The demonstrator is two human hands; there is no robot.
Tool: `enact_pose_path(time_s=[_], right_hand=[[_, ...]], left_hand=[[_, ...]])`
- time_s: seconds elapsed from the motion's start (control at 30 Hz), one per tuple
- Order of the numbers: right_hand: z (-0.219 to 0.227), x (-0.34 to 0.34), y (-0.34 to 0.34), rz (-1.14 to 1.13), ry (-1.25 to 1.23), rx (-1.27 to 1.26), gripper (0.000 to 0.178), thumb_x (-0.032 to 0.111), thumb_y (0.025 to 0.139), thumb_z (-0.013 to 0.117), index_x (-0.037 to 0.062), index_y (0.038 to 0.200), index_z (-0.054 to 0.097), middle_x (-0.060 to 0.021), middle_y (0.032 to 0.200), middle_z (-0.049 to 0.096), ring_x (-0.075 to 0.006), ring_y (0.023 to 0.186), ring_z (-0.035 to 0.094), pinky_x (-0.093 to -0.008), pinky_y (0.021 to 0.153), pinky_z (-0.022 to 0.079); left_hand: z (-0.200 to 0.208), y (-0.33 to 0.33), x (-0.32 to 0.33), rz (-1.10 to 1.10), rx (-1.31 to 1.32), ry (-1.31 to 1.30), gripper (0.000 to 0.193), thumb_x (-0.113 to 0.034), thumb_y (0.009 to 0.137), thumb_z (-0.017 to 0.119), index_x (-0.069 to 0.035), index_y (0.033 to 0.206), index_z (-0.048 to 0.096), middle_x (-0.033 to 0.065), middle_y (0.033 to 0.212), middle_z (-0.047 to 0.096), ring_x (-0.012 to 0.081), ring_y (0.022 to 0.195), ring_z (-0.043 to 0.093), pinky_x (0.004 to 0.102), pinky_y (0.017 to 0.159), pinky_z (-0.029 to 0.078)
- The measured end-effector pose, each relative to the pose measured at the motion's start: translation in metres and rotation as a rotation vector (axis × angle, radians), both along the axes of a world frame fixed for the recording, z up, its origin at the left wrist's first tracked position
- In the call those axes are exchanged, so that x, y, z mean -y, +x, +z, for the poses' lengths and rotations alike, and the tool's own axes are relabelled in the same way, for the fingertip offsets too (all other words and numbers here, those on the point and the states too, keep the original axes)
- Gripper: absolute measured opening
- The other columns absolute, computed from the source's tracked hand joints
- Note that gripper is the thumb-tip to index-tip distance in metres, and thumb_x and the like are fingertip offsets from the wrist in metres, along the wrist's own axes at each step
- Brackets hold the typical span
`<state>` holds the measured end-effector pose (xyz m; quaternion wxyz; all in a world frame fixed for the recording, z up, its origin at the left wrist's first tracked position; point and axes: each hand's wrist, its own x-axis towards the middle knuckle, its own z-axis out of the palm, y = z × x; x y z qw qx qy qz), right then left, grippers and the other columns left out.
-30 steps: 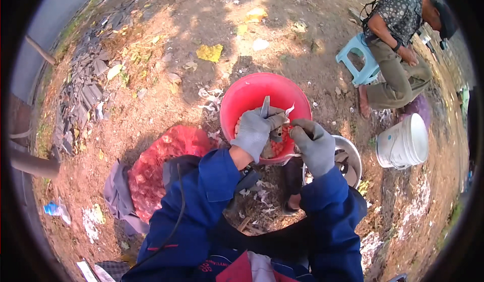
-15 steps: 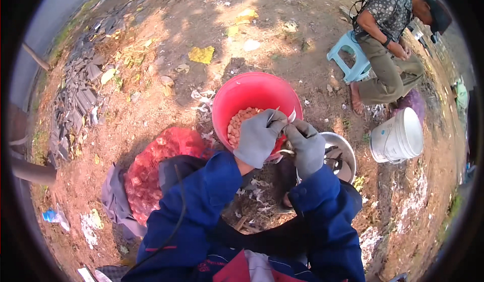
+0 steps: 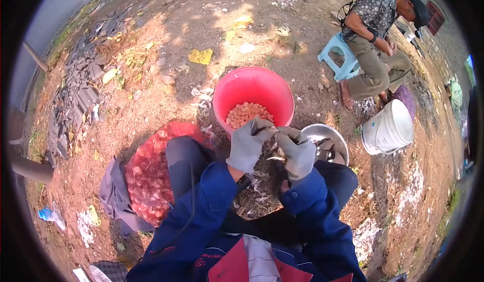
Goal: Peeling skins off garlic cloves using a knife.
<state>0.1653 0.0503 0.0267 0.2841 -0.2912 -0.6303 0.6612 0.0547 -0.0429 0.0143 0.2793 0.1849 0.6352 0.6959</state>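
Both hands wear grey gloves and meet just in front of a red bucket (image 3: 282, 93). Pinched fingers of my left hand (image 3: 246, 147) and my right hand (image 3: 298, 153) close on a small pale piece that looks like a garlic clove (image 3: 272, 129), mostly hidden by the fingertips. Under my right fingers pokes out a whitish, papery bit (image 3: 275, 157), probably garlic skin. Inside the bucket lie many peeled cloves (image 3: 249, 114). A metal bowl (image 3: 344, 150) with dark contents stands beside my right hand, partly covered by my knee.
A red mesh bag (image 3: 148, 173), apparently full of garlic bulbs, leans by my left leg. To the right are a white bucket (image 3: 385, 133) and a person (image 3: 375, 22) seated on a light blue stool (image 3: 327, 59). Pale skins (image 3: 202, 98) litter the ground.
Both hands have drawn back toward me, off the bucket's near rim, and still pinch together. The view has shifted slightly, showing more of the bucket's inside.
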Motion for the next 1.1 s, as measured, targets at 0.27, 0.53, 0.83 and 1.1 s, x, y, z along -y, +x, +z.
enact_pose_path(time_s=[0.27,0.53,0.83,1.1], right_hand=[[0.003,0.046,0.039,0.037,-0.351,-0.097,0.025,0.014,0.096,0.063,-0.0066,0.110,0.065,-0.0029,0.086,0.066,-0.0086,0.071,0.061,-0.0226,0.062,0.051],[0.044,0.080,0.059,-0.063,0.125,-0.009,0.026,0.023,0.094,0.067,-0.0024,0.095,0.070,-0.0006,0.076,0.064,-0.0072,0.071,0.059,-0.0247,0.065,0.048],[0.033,0.096,0.066,-0.233,0.334,0.073,0.022,0.021,0.095,0.066,0.0002,0.100,0.070,-0.0064,0.082,0.071,-0.0087,0.074,0.063,-0.0274,0.072,0.052],[0.034,0.075,0.089,0.057,-0.048,-0.082,0.030,0.026,0.095,0.068,-0.0031,0.100,0.068,-0.0019,0.081,0.067,-0.0081,0.069,0.057,-0.0255,0.066,0.049]], left_hand=[[0.023,0.044,0.051,-0.059,0.274,0.045,0.012,-0.004,0.088,0.069,0.003,0.098,0.069,0.0049,0.087,0.069,0.0091,0.080,0.062,0.0269,0.072,0.051],[0.024,0.057,0.073,-0.090,0.162,0.121,0.013,-0.009,0.091,0.072,0.001,0.100,0.072,-0.0022,0.081,0.065,0.0054,0.073,0.056,0.0245,0.065,0.045],[0.042,0.073,0.095,-0.159,0.139,0.121,0.017,-0.014,0.093,0.070,0.001,0.102,0.073,-0.0011,0.086,0.065,0.0064,0.079,0.054,0.0258,0.069,0.044],[0.055,0.075,0.096,-0.097,0.110,0.034,0.014,-0.014,0.090,0.073,0.000,0.096,0.072,0.0016,0.080,0.067,0.0071,0.071,0.055,0.0270,0.063,0.045]])
